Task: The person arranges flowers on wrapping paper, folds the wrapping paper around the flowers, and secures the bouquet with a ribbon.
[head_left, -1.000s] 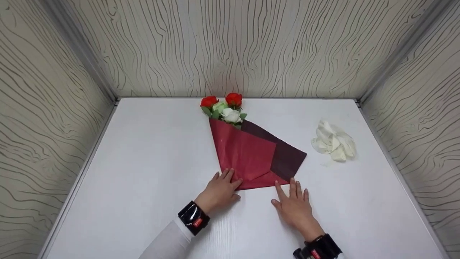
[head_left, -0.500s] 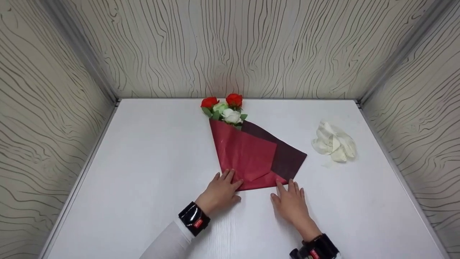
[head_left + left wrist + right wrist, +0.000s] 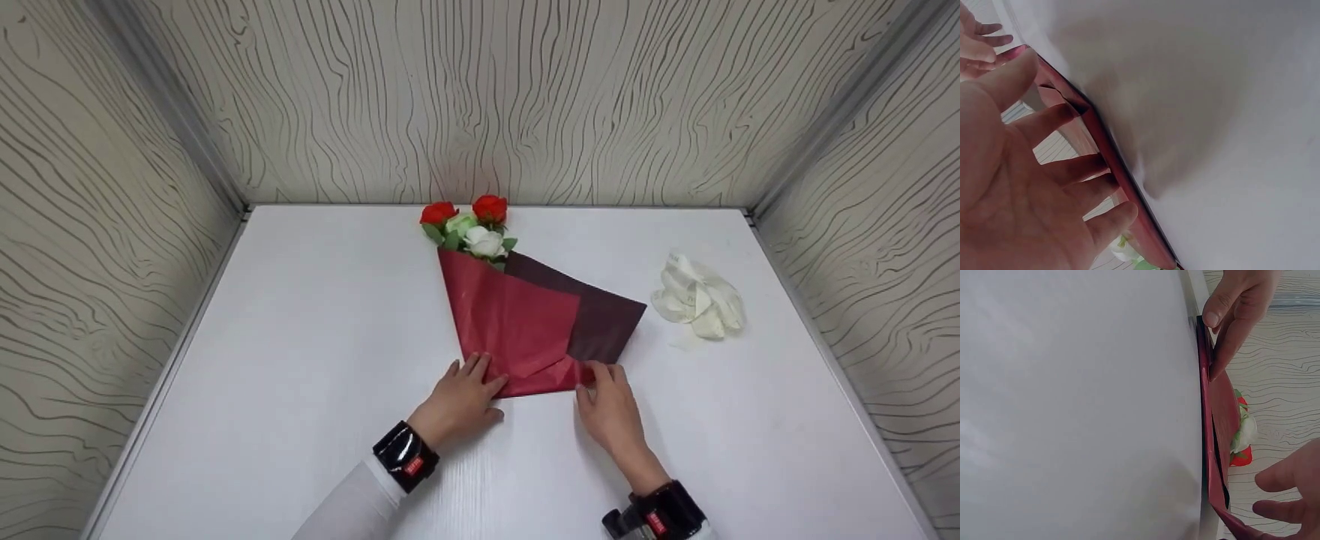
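A bouquet in dark red wrapping paper lies on the white table, with two red roses, a white rose and a pale green flower showing at its top. My left hand rests with spread fingers on the paper's lower left corner. In the left wrist view its extended fingers press along the folded edge. At the lower right corner, my right hand pinches the paper between thumb and fingers. That corner rises off the table in the right wrist view, near the hand.
A crumpled cream ribbon or cloth lies to the right of the bouquet. The white table is enclosed by wood-grain patterned panels at the back and sides.
My right hand has moved from spread fingers at the paper's edge to pinching its lower right corner. The paper's dark right side has lifted and shifted slightly upward. My left hand stays put.
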The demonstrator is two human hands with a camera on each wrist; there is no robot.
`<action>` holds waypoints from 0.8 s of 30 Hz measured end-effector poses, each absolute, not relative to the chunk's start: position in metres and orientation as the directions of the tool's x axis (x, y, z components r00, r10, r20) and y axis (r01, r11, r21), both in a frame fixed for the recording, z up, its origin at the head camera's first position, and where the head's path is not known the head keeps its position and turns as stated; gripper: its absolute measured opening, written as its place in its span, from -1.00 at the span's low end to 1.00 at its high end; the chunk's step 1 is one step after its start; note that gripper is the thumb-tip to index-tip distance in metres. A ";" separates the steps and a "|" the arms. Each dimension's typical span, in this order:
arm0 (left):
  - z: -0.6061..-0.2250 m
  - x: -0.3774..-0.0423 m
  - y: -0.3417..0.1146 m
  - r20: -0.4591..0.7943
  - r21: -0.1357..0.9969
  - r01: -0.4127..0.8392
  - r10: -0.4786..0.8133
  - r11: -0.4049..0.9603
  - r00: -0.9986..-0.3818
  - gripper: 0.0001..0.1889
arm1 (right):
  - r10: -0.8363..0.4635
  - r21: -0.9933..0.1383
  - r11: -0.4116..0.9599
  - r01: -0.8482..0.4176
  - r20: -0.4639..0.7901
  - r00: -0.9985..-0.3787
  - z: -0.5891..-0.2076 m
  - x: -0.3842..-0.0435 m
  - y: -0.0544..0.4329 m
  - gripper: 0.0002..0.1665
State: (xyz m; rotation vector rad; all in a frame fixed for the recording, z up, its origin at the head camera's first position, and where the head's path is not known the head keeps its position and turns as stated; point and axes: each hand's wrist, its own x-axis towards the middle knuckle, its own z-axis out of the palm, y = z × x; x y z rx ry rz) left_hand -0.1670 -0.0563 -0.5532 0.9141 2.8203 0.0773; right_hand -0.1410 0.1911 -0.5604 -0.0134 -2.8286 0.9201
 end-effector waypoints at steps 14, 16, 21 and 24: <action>-0.554 -0.167 -0.059 -0.109 0.166 0.577 0.596 0.800 -0.796 -0.41 | 0.184 -0.924 0.361 0.128 -0.064 -0.981 -0.562 -0.152 0.185 -0.09; -0.555 -0.167 -0.059 -0.105 0.186 0.574 0.597 0.798 -0.795 -0.40 | 0.174 -0.918 0.342 0.198 -0.145 -0.974 -0.561 -0.153 0.188 -0.15; -0.557 -0.169 -0.060 -0.095 0.203 0.572 0.598 0.794 -0.796 -0.42 | 0.152 -0.896 0.342 0.285 -0.247 -0.957 -0.559 -0.160 0.198 -0.38; -0.558 -0.170 -0.062 -0.084 0.201 0.586 0.610 0.785 -0.788 -0.45 | 0.157 -0.874 0.386 0.296 -0.254 -0.954 -0.559 -0.164 0.203 -0.53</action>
